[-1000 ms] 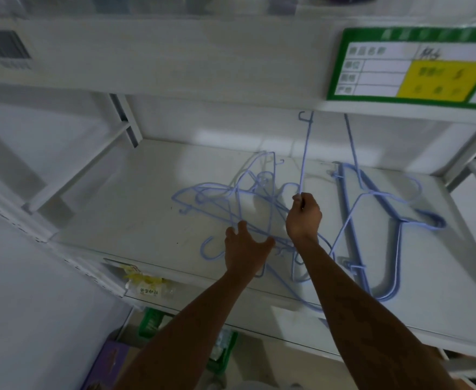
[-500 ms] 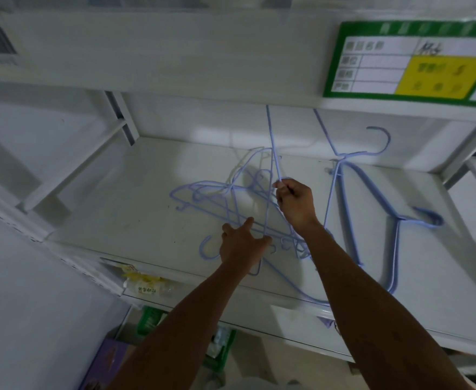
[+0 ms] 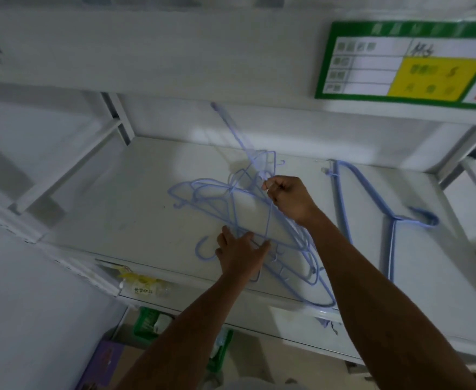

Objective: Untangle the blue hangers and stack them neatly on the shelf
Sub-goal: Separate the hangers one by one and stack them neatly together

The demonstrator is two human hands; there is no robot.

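A tangle of thin blue wire hangers (image 3: 217,198) lies in the middle of the white shelf (image 3: 135,220). My right hand (image 3: 290,199) is closed on one blue hanger (image 3: 238,136) and holds it raised and tilted, its long wire slanting up to the left toward the back wall. My left hand (image 3: 241,256) lies flat on the near part of the tangle with its fingers spread. To the right a separate neat pile of blue hangers (image 3: 390,218) lies flat on the shelf, hooks pointing right.
The upper shelf's edge carries a green and yellow label (image 3: 405,60) at the top right. A yellow tag (image 3: 138,282) hangs on the shelf's front edge. Below the shelf are a green crate (image 3: 146,322) and a purple box (image 3: 104,361).
My right hand has swung the held hanger so its upper wire leans further left. The hanger that stood up over the right pile half a second ago now lies flat there. My left hand has stayed on the tangle.
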